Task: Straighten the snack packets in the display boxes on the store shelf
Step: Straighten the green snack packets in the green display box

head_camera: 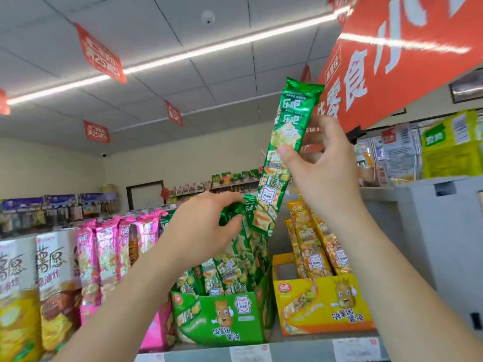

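My right hand [322, 163] holds a long green snack packet [285, 142] lifted above the green display box [224, 320], its lower end still near the box's packets. My left hand [206, 226] grips the tops of the green packets standing in that box [235, 267]. Left of it stand pink packets [109, 246] in a pink display box [156, 333]. To the right, a yellow display box [324, 304] holds a few yellow packets [318, 246] leaning back.
Tall chip cans [34, 296] stand at the far left. A grey carton [444, 246] sits right of the yellow box. A red sign [407, 53] hangs overhead. Price labels line the shelf edge [287, 352].
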`<state>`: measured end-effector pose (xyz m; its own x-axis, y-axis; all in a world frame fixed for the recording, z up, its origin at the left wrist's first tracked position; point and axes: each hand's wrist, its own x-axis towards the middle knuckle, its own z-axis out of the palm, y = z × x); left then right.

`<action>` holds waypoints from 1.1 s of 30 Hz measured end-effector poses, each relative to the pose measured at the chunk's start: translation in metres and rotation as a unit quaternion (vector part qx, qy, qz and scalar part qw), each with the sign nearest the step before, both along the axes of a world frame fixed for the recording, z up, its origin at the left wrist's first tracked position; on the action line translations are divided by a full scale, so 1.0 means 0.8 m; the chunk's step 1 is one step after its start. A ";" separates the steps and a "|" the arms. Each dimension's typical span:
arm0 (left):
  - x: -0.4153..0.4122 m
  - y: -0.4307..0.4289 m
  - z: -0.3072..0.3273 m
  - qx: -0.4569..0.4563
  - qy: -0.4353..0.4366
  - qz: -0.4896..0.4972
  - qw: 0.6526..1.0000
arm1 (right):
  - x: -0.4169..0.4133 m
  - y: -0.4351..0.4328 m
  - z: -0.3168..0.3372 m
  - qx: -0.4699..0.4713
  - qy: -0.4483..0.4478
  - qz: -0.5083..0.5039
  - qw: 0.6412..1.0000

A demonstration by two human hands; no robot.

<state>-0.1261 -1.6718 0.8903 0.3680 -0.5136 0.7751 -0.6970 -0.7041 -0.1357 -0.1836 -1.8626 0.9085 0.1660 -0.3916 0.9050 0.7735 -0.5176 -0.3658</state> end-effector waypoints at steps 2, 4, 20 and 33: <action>0.003 0.003 0.000 -0.010 0.005 -0.024 1.000 | 0.013 0.006 0.002 -0.005 0.004 -0.006 1.000; 0.004 0.006 -0.001 -0.020 0.004 -0.047 0.999 | 0.029 0.012 -0.003 -0.019 0.039 -0.003 0.999; 0.015 -0.018 0.034 0.082 0.034 0.009 0.996 | 0.072 0.021 -0.069 -0.251 0.366 -0.037 0.895; 0.019 -0.021 0.011 0.024 -0.026 -0.015 0.999 | 0.097 0.006 -0.026 -0.214 0.436 -0.023 0.874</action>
<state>-0.1112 -1.6883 0.8990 0.3122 -0.5608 0.7668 -0.7088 -0.6750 -0.2050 -0.1058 -1.8580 0.8877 0.8589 -0.0725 0.5069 0.2721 -0.7739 -0.5719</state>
